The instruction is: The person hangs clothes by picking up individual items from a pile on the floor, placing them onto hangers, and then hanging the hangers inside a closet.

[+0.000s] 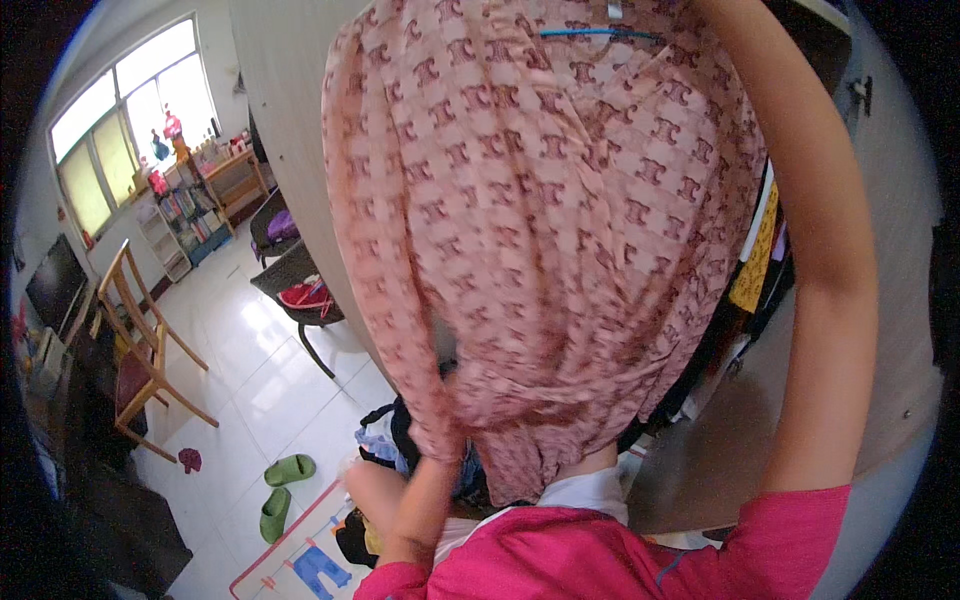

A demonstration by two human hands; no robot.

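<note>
A pink blouse (540,200) with a repeated dark brown motif hangs in front of me and fills the middle of the view. Inside its neck opening shows a blue hanger (600,33). At the blouse's lower left, my left hand (442,468) is closed on the gathered cloth; folds cover most of its fingers and motion blurs the rest. My right arm reaches up along the blouse's right side, and its hand lies beyond the top edge.
Behind the blouse on the right, an open wardrobe holds clothes, one of them yellow (757,250). Dark and blue clothes (385,435) lie below. Green slippers (288,470) rest on white floor tiles beside a patterned mat (310,540). Farther left stands a wooden chair (150,350).
</note>
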